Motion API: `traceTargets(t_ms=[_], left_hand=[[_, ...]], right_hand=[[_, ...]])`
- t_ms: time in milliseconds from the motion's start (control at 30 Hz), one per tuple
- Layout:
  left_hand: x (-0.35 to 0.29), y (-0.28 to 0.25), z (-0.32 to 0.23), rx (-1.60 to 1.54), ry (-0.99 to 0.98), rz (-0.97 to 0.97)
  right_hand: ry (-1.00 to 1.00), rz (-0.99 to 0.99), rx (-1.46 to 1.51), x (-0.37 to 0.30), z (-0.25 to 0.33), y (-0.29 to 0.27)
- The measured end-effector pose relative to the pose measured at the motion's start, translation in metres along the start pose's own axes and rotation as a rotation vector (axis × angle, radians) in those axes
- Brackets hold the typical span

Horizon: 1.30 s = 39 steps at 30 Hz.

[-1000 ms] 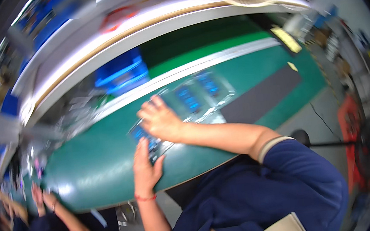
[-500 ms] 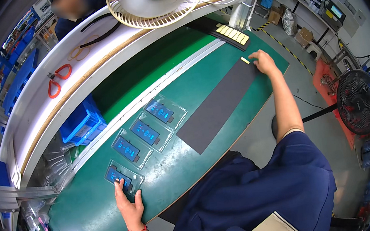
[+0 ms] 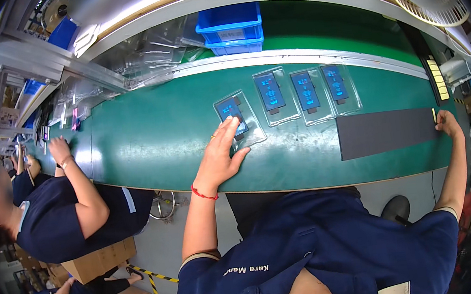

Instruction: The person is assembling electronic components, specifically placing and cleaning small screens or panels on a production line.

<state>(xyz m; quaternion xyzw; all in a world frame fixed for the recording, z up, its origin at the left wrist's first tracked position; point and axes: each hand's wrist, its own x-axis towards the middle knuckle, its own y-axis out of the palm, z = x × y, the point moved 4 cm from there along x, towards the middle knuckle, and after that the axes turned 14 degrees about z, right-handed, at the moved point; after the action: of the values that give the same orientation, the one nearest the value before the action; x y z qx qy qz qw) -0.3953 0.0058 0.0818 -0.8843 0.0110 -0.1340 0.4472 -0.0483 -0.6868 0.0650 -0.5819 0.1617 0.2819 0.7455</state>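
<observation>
Partly under left hand [image 3: 219, 159], leftmost blue panel [image 3: 227, 108]; right hand [image 3: 449, 124] apart.

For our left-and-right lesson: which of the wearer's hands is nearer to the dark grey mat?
Right. The right hand is at the right end of the dark grey mat; the left hand is off to its left, at the leftmost blue pack.

The trays [image 3: 280, 118] are glossy clear plastic, the tabletop [image 3: 153, 142] smooth and shiny, the grey strip [image 3: 386, 133] matt.
</observation>
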Motion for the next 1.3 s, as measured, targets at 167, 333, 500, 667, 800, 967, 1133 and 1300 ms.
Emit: traceTargets(t_ms=[167, 333, 500, 667, 800, 967, 1133, 1300], left_hand=[[0.002, 0.0, -0.002, 0.016, -0.004, -0.005], [-0.002, 0.002, 0.002, -0.094, -0.029, -0.005], [0.001, 0.001, 0.0, 0.008, 0.025, -0.022], [0.001, 0.001, 0.001, 0.004, 0.018, -0.019], [0.001, 0.001, 0.001, -0.009, 0.02, -0.016], [0.0, 0.001, 0.002, -0.023, 0.012, -0.014], [0.001, 0.001, 0.001, -0.016, 0.026, -0.025], [0.0, 0.001, 0.001, -0.025, 0.031, -0.026]], right_hand=[[0.03, -0.318, -0.262, -0.017, 0.017, -0.019], [-0.576, -0.374, 0.081, -0.037, 0.281, 0.022], [-1.006, -0.049, 0.248, -0.038, 0.483, 0.103], [-1.156, 0.082, 0.136, -0.034, 0.582, 0.164], [-1.11, 0.104, 0.096, -0.028, 0.599, 0.191], [-1.037, 0.092, 0.024, -0.029, 0.607, 0.199], [-0.923, 0.093, 0.082, -0.036, 0.606, 0.201], [-0.815, -0.01, -0.035, -0.043, 0.606, 0.206]])
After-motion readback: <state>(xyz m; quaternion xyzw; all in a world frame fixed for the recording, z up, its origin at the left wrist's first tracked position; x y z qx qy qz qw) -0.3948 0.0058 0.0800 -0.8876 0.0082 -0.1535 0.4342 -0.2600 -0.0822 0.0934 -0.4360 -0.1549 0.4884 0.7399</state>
